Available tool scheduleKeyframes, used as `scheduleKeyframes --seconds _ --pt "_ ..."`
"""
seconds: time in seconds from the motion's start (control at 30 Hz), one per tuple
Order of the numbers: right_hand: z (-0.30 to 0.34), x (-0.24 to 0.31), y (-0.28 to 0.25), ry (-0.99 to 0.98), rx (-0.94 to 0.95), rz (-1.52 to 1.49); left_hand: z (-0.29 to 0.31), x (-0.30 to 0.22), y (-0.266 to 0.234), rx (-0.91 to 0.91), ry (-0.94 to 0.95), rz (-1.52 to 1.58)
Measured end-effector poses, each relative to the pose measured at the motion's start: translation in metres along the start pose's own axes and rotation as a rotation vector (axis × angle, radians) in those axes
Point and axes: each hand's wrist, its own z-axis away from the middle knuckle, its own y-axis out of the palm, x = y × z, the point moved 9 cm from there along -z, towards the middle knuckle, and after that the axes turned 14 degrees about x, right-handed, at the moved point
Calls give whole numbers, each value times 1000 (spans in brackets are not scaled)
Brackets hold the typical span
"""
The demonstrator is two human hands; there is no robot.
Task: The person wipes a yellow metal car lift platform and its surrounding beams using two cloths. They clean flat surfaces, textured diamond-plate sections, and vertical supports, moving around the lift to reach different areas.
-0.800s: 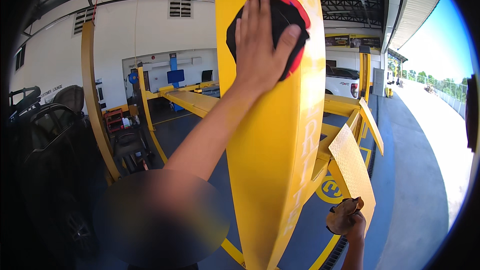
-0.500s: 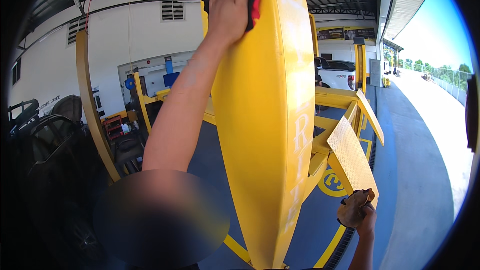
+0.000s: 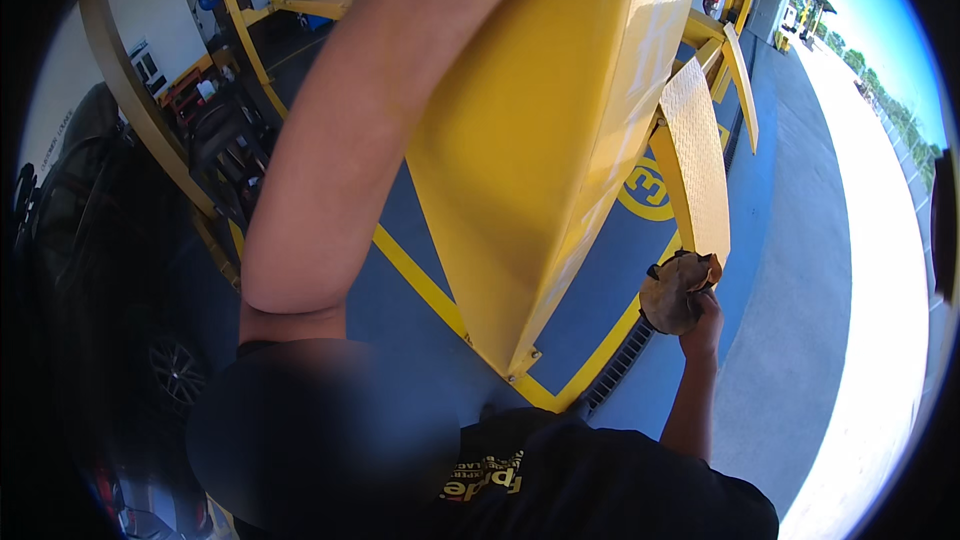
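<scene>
A tall yellow post [image 3: 520, 130], tapering toward the floor, stands in front of me and looks like a column of a vehicle lift. My left arm reaches up along its left side. The left hand lies beyond the upper edge of the picture, so its fingers and anything in them are hidden. Low on the right, my right hand [image 3: 706, 320] is closed around a crumpled, soiled tan-brown cloth [image 3: 674, 294] with dark edges. That cloth is held away from the post, in front of a yellow textured ramp plate [image 3: 697, 155].
A dark car [image 3: 95, 240] stands at the left. The blue floor [image 3: 420, 310] has yellow lines, and a drain grate [image 3: 618, 365] runs along the right. Another yellow lift frame [image 3: 320, 0] is behind at left. A sunlit driveway [image 3: 850, 270] lies outside.
The view has tilted downward, bringing the post's foot and my black shirt into sight. My left hand and its black-and-red cloth have left the picture at the top. The right hand keeps its cloth.
</scene>
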Motion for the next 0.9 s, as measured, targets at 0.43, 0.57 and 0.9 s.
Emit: scheduleKeyframes --seconds 0.43,0.57,0.9 --pt "42 65 24 511 37 640 497 -202 187 19 -1421 637" --pt "39 30 37 676 86 717 690 -270 249 57 -2009 689" --pt "27 -3 -4 795 148 985 446 -97 192 -1 -1401 583"
